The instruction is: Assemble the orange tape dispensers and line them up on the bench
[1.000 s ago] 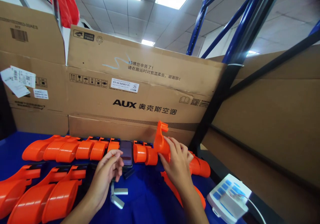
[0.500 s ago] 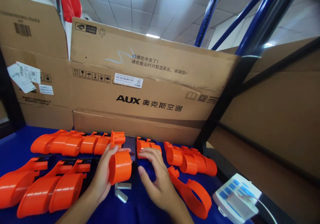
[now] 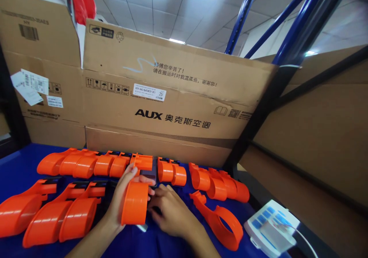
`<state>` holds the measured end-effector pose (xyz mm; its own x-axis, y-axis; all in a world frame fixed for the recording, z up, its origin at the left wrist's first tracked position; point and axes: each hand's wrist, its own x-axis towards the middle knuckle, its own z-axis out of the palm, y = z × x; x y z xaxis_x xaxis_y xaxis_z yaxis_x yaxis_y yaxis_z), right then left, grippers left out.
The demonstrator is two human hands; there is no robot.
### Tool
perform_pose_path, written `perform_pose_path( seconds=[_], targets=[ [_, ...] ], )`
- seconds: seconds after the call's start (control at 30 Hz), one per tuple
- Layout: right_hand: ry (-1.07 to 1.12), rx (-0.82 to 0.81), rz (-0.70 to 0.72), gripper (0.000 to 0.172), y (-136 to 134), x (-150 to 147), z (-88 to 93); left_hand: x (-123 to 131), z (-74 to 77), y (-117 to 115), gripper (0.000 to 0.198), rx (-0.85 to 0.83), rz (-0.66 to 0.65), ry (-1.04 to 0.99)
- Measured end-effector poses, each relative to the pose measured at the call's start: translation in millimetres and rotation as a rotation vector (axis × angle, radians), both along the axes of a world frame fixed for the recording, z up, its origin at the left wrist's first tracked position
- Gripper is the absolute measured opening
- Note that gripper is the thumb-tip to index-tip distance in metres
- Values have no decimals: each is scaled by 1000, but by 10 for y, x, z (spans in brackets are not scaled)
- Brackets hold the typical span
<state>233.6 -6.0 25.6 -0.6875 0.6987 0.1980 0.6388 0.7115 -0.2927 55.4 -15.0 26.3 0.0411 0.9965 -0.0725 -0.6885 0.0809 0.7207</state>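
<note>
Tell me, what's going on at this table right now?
A person's left hand grips an orange shell just above the blue table. The right hand sits beside it, fingertips at the shell's edge; whether it holds anything is hidden. In rows before the cardboard box lie other shells, with a phone among them and a white keypad at the right.

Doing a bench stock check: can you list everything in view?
held shell: one, orange, in the left hand
back-row shells: roughly a dozen, orange, along the cardboard boxes
front-row shells: three, orange, front left
flat frame: one, orange, right of the right hand
phone: one, dark, behind the held shell, mostly hidden
keypad device: one, white with blue keys, lower right
cardboard boxes: several, brown, behind the bench
blue cloth: one, covers the bench
rack posts: several, blue, upper right
left hand: grips the held shell
right hand: on the blue cloth beside it
</note>
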Motion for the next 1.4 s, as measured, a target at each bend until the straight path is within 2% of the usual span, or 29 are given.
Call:
perform_pose_path(
  seconds=[0.13, 0.23, 0.33, 0.4, 0.53, 0.77, 1.0, 1.17, 1.4],
  targets=[
    [290, -96, -144, 9, 52, 151, 19, 15, -17, 10, 37, 28, -4, 46],
    [644, -193, -265, 17, 101, 250, 45, 51, -27, 17, 38, 31, -4, 93],
    [983, -256, -291, 26, 159, 292, 69, 88, -22, 25, 41, 5, -47, 130],
    [1074, -266, -299, 33, 190, 294, 70, 107, -4, 23, 43, -27, -108, 158],
    [1095, -274, -308, 38, 211, 281, 47, 144, 37, -22, 45, -42, -222, 197],
    [1085, -293, -303, 31, 162, 255, 80, 188, 43, -119, 43, -5, -182, 152],
    [1066, -306, -303, 31, 172, 283, 78, 167, 65, -135, 47, -10, -213, 154],
    [1076, -321, -315, 33, 160, 315, 84, 165, 21, -114, 51, -39, -237, 171],
    [1097, -380, -306, 34, 140, 237, 55, 209, -97, -86, 49, 83, -243, 256]
  ],
)
